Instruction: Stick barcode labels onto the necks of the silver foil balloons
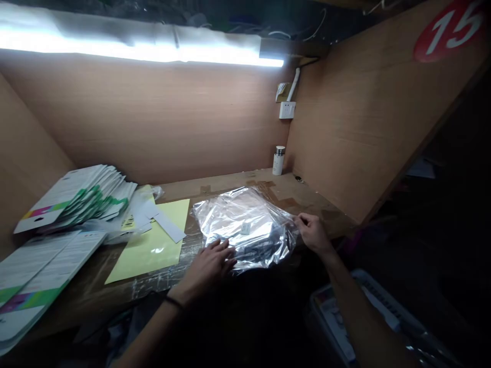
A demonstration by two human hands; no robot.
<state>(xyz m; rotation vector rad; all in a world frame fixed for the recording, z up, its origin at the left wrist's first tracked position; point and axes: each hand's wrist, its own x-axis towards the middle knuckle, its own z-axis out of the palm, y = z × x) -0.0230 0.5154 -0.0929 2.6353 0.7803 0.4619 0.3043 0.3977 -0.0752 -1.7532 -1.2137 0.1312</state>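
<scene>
A shiny clear plastic bag (245,204) lies flat near the front edge of the bench, with something dark inside its lower part and a small pale label (246,228) on it. My left hand (215,258) rests on the bag's lower left side, fingers stretched out over the film. At the bag's right edge, my right hand (311,231) pinches the plastic between thumb and fingers. What exactly is packed in the bag cannot be made out through the glare.
Yellow sheets (161,255) with white paper strips (169,227) lie left of the bag. Farther left are stacks of printed cards (76,197). A white bottle (278,161) stands in the back corner, below a wall socket (287,110). A plastic bin (330,317) sits low at the right.
</scene>
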